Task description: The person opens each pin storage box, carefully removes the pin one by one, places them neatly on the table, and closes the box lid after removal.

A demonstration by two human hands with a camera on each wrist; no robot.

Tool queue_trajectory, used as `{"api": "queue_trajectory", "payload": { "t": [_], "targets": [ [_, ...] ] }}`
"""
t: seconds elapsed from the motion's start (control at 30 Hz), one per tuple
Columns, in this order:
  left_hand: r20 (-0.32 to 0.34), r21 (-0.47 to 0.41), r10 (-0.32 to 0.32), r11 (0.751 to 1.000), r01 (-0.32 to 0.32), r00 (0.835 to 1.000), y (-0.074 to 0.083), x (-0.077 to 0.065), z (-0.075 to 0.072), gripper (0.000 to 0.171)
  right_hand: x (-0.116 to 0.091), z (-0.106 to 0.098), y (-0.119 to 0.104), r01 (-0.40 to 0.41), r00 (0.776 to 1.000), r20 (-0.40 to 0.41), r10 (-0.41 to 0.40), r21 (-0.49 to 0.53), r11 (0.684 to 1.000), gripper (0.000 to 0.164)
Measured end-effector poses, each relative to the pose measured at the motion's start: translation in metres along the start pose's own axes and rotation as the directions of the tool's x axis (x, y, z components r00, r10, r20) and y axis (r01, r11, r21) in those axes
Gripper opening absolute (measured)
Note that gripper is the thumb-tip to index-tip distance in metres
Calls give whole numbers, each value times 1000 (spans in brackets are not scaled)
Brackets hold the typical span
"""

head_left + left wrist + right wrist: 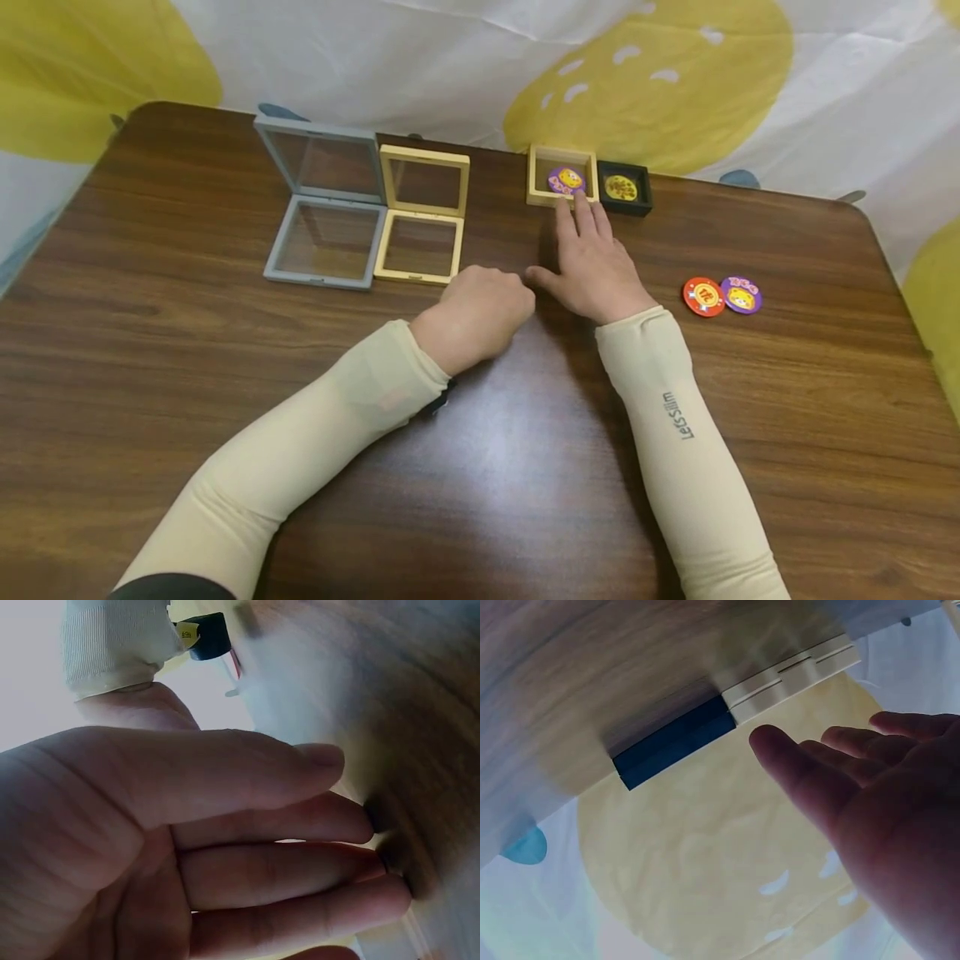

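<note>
My right hand (pixel 600 271) stretches toward a small pale wooden box (pixel 540 198), its fingers extended and holding nothing. In the head view its fingertips overlap the box's front edge; the right wrist view shows a gap between hand and box (pixel 795 679). A purple round disc with a yellow cartoon animal (pixel 567 178) lies in this box. Against its right side stands a black box (pixel 647 200) holding a gold round piece (pixel 621 188). My left hand (pixel 480 317) hovers low or rests at the table's middle; the left wrist view shows its fingers loosely extended, with nothing held.
Left of the hands, a grey-blue hinged clear frame (pixel 279 250) and a smaller yellow one (pixel 382 254) stand with lids raised. On the right lie a red round disc (pixel 703 297) and another purple disc (pixel 742 295), edges meeting. A patterned cloth (pixel 420 58) hangs behind the wooden table (pixel 810 417).
</note>
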State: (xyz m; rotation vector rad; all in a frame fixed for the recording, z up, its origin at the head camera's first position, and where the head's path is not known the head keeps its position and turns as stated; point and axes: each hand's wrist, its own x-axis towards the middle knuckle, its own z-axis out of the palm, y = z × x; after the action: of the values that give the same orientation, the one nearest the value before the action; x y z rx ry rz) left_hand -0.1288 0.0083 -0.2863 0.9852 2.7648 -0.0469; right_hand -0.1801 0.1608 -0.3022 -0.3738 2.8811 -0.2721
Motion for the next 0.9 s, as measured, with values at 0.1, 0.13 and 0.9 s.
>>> {"api": "queue_trajectory", "payload": {
  "t": [0.1, 0.13, 0.9],
  "targets": [
    [5, 3, 0, 1000, 0, 1000, 0, 0, 0, 16, 2, 0, 1, 10, 1000, 17, -10, -11, 1000, 91],
    [6, 3, 2, 1000, -2, 1000, 1, 1, 0, 16, 3, 0, 2, 12, 1000, 29, -11, -21, 1000, 90],
    [27, 5, -4, 1000, 4, 1000, 0, 2, 0, 16, 22, -3, 9, -30, 988, 147, 45, -105, 994, 87]
  ]
}}
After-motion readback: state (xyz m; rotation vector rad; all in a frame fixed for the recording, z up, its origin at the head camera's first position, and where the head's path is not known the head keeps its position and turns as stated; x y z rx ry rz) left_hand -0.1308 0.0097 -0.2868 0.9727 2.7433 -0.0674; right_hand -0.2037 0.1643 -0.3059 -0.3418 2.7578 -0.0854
